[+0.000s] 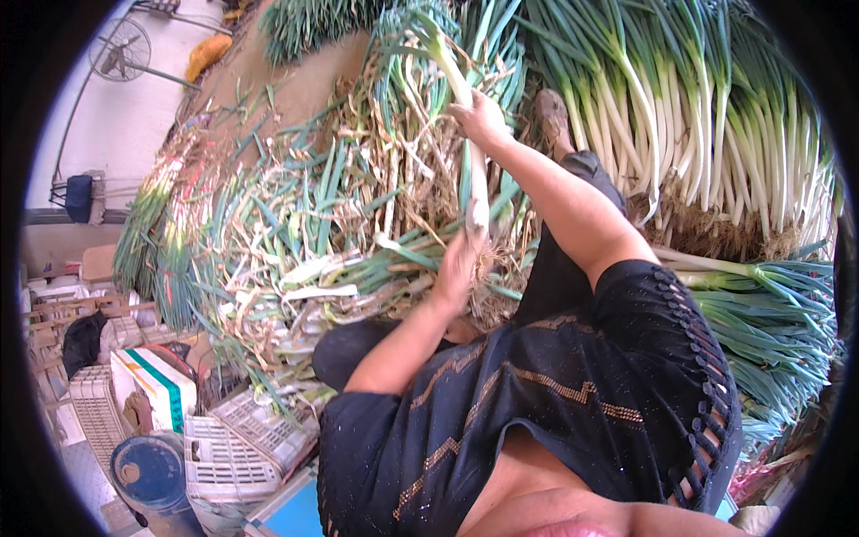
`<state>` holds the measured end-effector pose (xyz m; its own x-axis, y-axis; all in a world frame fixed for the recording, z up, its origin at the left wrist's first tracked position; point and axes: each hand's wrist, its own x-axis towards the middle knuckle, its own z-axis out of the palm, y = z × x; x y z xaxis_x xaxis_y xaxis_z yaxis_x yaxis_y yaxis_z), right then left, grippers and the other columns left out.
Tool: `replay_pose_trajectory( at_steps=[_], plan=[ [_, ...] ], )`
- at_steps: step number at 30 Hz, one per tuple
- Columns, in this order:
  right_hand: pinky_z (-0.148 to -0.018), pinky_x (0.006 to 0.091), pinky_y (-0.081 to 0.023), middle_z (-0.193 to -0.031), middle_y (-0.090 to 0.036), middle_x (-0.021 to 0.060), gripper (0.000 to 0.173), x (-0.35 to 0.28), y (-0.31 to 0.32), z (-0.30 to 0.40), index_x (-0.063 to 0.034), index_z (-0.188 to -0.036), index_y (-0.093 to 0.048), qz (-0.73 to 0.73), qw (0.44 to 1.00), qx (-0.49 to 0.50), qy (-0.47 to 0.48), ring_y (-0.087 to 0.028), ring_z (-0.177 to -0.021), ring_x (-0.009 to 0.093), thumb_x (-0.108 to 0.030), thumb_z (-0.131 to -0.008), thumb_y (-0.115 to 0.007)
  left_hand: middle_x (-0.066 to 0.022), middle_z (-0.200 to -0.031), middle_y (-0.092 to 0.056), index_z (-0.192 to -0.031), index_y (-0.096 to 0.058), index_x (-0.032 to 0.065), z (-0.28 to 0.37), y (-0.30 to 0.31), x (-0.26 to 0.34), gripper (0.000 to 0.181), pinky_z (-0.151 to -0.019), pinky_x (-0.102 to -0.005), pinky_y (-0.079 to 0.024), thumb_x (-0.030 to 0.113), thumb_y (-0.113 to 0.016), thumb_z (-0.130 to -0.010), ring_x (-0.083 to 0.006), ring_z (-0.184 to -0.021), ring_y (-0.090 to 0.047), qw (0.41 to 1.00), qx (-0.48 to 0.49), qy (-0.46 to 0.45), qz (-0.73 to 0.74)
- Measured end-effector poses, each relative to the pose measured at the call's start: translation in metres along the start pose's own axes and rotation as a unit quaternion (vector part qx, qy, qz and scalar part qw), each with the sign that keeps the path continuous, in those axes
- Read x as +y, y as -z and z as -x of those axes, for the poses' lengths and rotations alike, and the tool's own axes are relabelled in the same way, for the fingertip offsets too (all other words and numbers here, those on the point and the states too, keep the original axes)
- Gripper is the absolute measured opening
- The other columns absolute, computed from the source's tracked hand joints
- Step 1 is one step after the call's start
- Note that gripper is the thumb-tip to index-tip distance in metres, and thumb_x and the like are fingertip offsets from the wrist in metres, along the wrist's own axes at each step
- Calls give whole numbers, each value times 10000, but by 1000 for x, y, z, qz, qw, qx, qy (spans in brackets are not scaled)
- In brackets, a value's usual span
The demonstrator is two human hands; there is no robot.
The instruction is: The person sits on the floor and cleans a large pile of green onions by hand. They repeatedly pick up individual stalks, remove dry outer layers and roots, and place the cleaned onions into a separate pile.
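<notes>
My right hand (480,122) is closed around the white shaft of a large green onion (477,178), its leafy top pointing away from me. Motion blurs my left hand (460,268), which is at the root end of the same onion; its exact grip is unclear. A long green leaf hangs beside the shaft. Beneath and beyond my hands lies a heap of untrimmed green onions (402,144) with dry brown leaves. Stripped leaves and peelings (288,268) cover the ground to the left.
Rows of white-shafted green onions (698,127) lie at the right, with another leafy pile (772,329) nearer me. Tied bundles (171,228) rest at the far left. Plastic crates (231,460), a blue drum (149,470) and a foam box (151,389) stand lower left. A fan (121,50) is beyond.
</notes>
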<state>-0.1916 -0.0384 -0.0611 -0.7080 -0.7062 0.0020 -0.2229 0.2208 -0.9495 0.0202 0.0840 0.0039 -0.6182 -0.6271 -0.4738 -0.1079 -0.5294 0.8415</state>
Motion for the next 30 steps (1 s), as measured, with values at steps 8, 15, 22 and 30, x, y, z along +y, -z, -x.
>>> replay_pose_trajectory(
  at_steps=[8, 15, 22, 30],
  plan=[
    [-725, 384, -462, -869, -600, 162, 435, -14, 70, -42, -17, -1072, -493, 180, 981, 58, 42, -588, -824, 291, -273, -738, -602, -152, -823, -591, -1019, -561, 6, 84, 198, 11, 268, -707, -361, -436, 169, -556, -806, -275, -743, -559, 771, 278, -121, -559],
    [-420, 187, -342, -598, -470, -14, 249, -78, 118, 63, -19, -980, -508, -103, 973, -201, -39, -437, -471, 51, -161, -790, -583, -191, -1237, -426, -1269, -321, -11, -40, 199, 95, 655, -957, -339, -325, 153, -665, -736, -261, -1144, -418, 845, 208, -315, -378],
    [-459, 193, -358, -661, -476, -19, 379, -71, 170, 135, -6, -1116, -465, -79, 924, -359, -104, -439, -518, 48, -179, -803, -592, -84, -1096, -478, -1162, -434, 69, -198, 46, 73, 489, -852, -348, -395, 310, -616, -777, -169, -1003, -459, 957, -18, -288, 13],
    [-429, 156, -348, -654, -515, 4, 408, -68, 285, 112, -13, -1047, -528, 12, 999, -9, -43, -445, -502, 62, -202, -703, -639, -20, -593, -547, -895, -602, 101, -251, 129, 16, 281, -368, -263, -312, 307, -411, -895, -87, -421, -400, 816, 343, -189, -425]
  ],
)
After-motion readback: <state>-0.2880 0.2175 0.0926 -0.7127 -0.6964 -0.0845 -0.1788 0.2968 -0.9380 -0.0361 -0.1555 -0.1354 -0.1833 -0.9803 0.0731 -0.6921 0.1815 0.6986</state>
